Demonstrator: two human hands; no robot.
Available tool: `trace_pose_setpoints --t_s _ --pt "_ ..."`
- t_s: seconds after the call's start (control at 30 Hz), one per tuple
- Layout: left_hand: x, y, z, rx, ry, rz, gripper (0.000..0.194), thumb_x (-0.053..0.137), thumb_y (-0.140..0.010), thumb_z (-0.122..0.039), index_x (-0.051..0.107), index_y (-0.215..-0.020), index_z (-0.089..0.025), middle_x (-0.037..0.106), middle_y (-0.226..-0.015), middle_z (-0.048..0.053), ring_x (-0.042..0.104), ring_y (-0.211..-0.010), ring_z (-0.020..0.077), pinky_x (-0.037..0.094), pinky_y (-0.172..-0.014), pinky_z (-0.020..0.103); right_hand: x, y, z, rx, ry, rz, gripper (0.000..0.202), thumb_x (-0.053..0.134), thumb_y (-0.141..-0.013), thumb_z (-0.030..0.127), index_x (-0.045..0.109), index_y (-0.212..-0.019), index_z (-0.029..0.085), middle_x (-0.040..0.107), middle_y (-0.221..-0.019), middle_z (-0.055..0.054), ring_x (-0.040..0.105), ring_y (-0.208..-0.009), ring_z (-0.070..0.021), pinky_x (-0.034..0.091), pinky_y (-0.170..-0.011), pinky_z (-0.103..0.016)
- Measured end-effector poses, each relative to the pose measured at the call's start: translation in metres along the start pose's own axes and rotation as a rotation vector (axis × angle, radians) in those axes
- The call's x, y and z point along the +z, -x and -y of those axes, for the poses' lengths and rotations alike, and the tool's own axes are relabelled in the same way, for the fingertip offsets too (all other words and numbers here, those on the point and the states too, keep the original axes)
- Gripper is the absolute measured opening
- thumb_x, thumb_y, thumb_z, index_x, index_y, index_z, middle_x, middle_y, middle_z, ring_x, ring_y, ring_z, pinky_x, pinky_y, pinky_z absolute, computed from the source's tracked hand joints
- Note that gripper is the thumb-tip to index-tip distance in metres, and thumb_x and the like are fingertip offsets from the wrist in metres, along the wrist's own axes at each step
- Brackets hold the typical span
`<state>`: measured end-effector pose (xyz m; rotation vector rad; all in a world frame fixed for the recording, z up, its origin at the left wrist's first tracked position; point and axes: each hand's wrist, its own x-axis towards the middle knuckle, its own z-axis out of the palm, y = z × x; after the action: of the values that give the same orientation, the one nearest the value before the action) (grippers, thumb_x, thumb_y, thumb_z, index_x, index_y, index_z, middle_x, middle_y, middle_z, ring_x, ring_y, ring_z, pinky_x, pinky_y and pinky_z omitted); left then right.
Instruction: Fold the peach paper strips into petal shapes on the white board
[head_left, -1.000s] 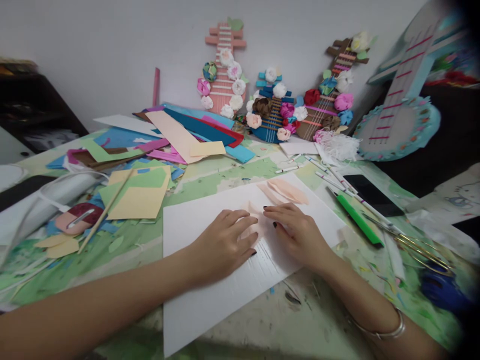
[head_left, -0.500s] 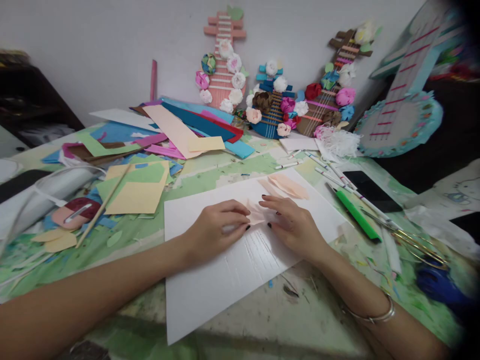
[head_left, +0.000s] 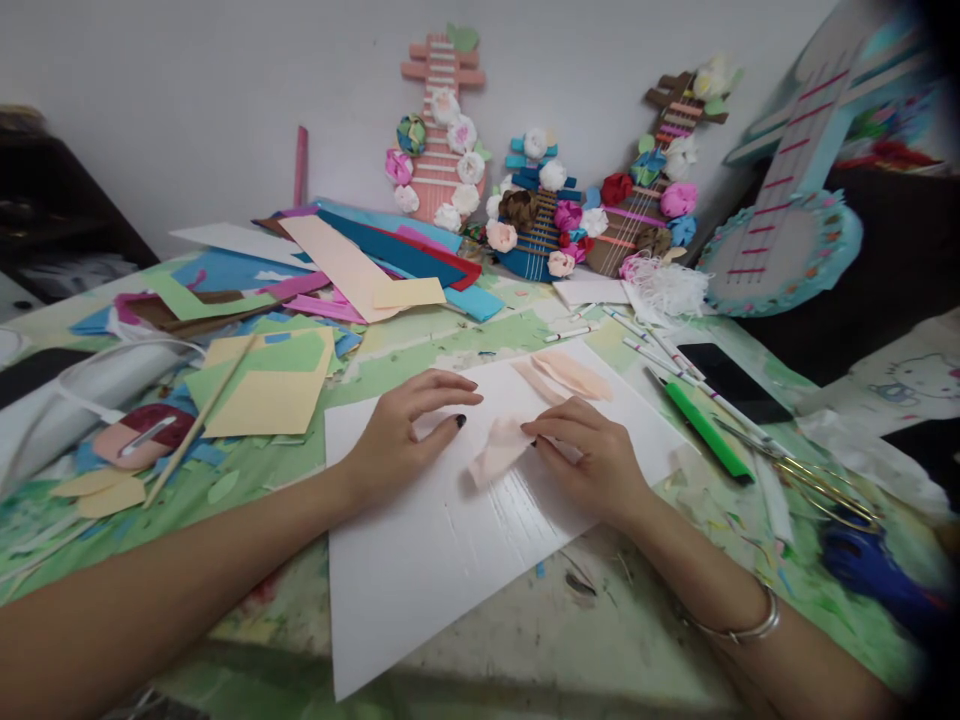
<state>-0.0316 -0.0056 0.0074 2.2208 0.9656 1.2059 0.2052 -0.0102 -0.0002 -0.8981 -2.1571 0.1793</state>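
A white board [head_left: 405, 590] lies on the table with rows of clear, shiny lines near its middle. Over it, my right hand [head_left: 585, 455] pinches the upper right corner of a small pale pink paper piece [head_left: 495, 452]. My left hand [head_left: 409, 425] is just left of that piece, thumb and fingers apart, holding nothing. More peach paper petals [head_left: 574, 375] rest on the board's far right part, beyond my right hand.
Coloured paper sheets [head_left: 337, 265] and a wooden stick [head_left: 199, 420] lie at the left. A green cutter [head_left: 709, 430], gold scissors [head_left: 817, 485] and a black phone [head_left: 731, 382] lie at the right. Flower-decorated paper instruments [head_left: 442, 150] lean on the wall.
My left hand has moved left, off the pink paper, and its fingers have spread. The paper now hangs from my right fingertips and shows more of its surface. The view has shifted slightly.
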Motion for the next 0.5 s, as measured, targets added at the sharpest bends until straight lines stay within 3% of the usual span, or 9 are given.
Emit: trace_pose_setpoints --t_s 0.07,0.13,0.17,0.37,0.5 --pt "-0.001 0.002 -0.007 0.07 -0.095 0.035 0.03 0.055 -0.086 -0.026 0.056 -0.116 -0.018 0.057 -0.116 0.011 0.052 -0.11 0.023 0.043 -0.096 0.044 0.0 0.001 0.004 -0.077 0.063 0.045 0.021 0.05 -0.085 0.01 0.068 -0.095 0.014 0.065 -0.081 -0.009 0.054 -0.077 -0.0185 0.048 -0.068 -0.034" --pt "0.001 0.006 -0.014 0.139 -0.205 0.133 0.059 0.069 -0.075 -0.038 0.045 -0.124 -0.014 0.052 -0.12 0.015 0.046 -0.113 0.0278 0.04 -0.097 0.047 -0.001 0.001 0.011 -0.132 0.123 0.112 0.022 0.049 -0.085 0.009 0.067 -0.096 0.012 0.064 -0.08 -0.01 0.05 -0.077 -0.0192 0.046 -0.067 -0.035" --pt "0.003 0.008 -0.017 0.173 -0.267 0.179 0.062 0.07 -0.073 -0.039 0.044 -0.122 -0.012 0.051 -0.119 0.015 0.045 -0.111 0.0288 0.04 -0.096 0.048 -0.001 0.001 0.014 -0.145 0.143 0.134 0.022 0.048 -0.084 0.008 0.067 -0.095 0.011 0.063 -0.079 -0.01 0.049 -0.077 -0.0195 0.045 -0.067 -0.035" --pt "0.012 0.016 -0.025 0.334 -0.539 0.254 0.017 0.054 -0.082 -0.016 0.054 -0.098 -0.011 0.058 -0.099 0.012 0.048 -0.094 0.0267 0.042 -0.084 0.046 -0.004 0.003 0.027 -0.141 0.158 0.164 0.017 0.049 -0.083 0.008 0.065 -0.087 0.012 0.058 -0.077 -0.009 0.044 -0.078 -0.0197 0.041 -0.068 -0.035" --pt "0.01 0.013 -0.018 0.392 -0.584 0.18 0.009 0.049 -0.084 -0.009 0.057 -0.089 -0.012 0.061 -0.085 0.01 0.052 -0.087 0.0244 0.045 -0.078 0.042 -0.005 0.003 0.027 -0.156 0.199 0.22 0.018 0.049 -0.083 0.007 0.065 -0.089 0.015 0.06 -0.086 -0.009 0.046 -0.083 -0.0205 0.04 -0.074 -0.038"
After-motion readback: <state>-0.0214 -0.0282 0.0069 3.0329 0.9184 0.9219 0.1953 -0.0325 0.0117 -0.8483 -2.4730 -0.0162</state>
